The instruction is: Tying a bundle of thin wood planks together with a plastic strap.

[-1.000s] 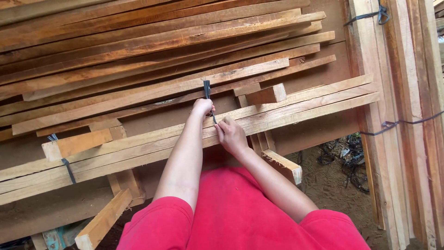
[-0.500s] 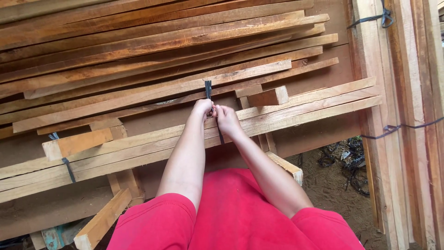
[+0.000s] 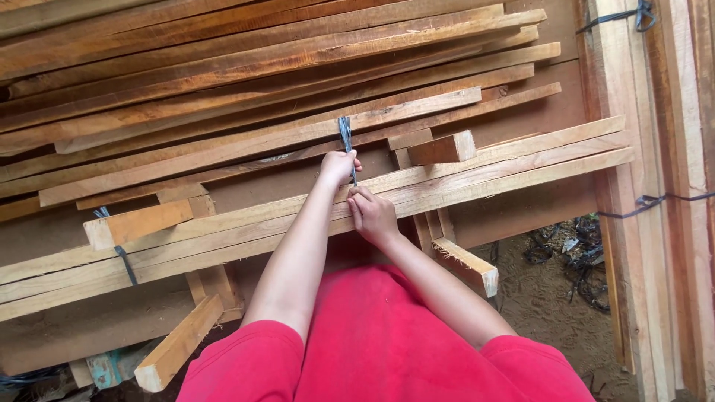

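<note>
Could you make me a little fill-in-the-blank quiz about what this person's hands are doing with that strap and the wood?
1. Both hands grip a dark ____ wrapped round the wooden slats.
2. The left hand sits ____ the right hand in the head view.
3. The person's shirt is ____.
4. The ground at lower right is bare ____.

Missing words: strap; above; red; dirt

Dark strap (image 3: pixel 345 132), tan slats (image 3: pixel 477 173), red shirt (image 3: pixel 387 342).
</note>
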